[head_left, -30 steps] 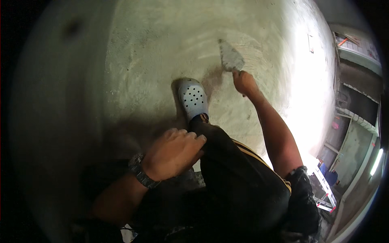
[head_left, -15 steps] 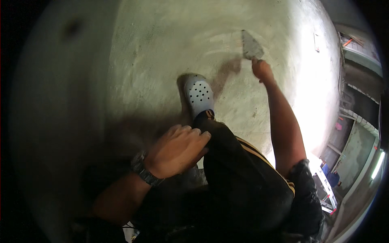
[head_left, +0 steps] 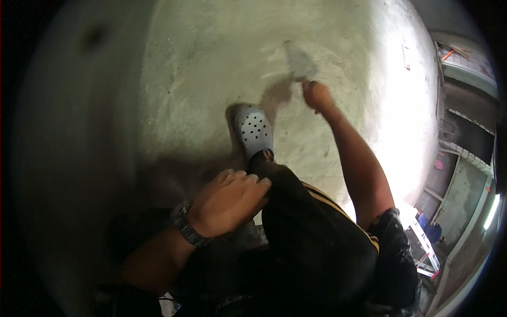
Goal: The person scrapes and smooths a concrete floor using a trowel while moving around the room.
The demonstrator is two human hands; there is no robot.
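A worker's right hand (head_left: pixel 316 96), arm stretched out ahead, is closed around the handle of a plastering trowel (head_left: pixel 300 62) whose flat grey blade lies against a pale, freshly skimmed cement surface (head_left: pixel 211 58). The blade is blurred, so whether it lies flat or is tilted on one edge cannot be told; it sits just above the knuckles, up and to the right of a grey perforated clog (head_left: pixel 254 129) planted on the same surface. The left hand (head_left: pixel 228 202), with a dark wristwatch (head_left: pixel 186 226) on its wrist, rests loosely curled on the bent knee of black trousers with a yellow side stripe (head_left: pixel 311 232), holding nothing.

The trowel looks light and rigid, a thin steel blade with some spring toward the tip, and is likely to be slick if wet mortar coats it. The handle at the heel of the blade is the place to take it, as the hand does here; the blade's edges are thin and best left alone. The coat under it appears soft enough to mark under uneven pressure.

At the right edge, well apart from the hands, a white ladder with red fittings (head_left: pixel 425 253) and bare walls are visible in bright light.
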